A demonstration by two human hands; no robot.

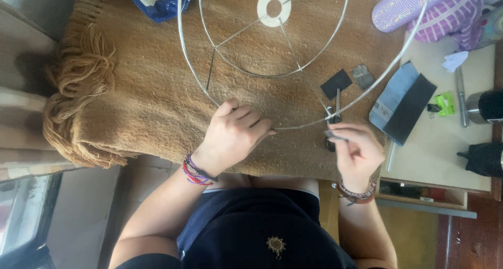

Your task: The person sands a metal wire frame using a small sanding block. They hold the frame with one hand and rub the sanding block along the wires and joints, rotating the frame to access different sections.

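Your left hand [233, 135] is clamped on the wire lampshade frame [272, 64] lying on the brown blanket [146, 90]. Your right hand [356, 153] pinches a small dark strip [335, 137] beside the wire; bring it carefully onto the ring.

surface: brown fringed blanket [146, 90] | on it: wire lampshade frame [293, 70], black patch [336, 84], blue bag [162, 1]

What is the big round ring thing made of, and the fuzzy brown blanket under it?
The ring frame looks like thin bare metal wire: pale, shiny, with slim spokes. The brown cloth looks like coarse wool or similar fibre: matte, fuzzy, with loose fringe at its edge. The left hand holds the wire.
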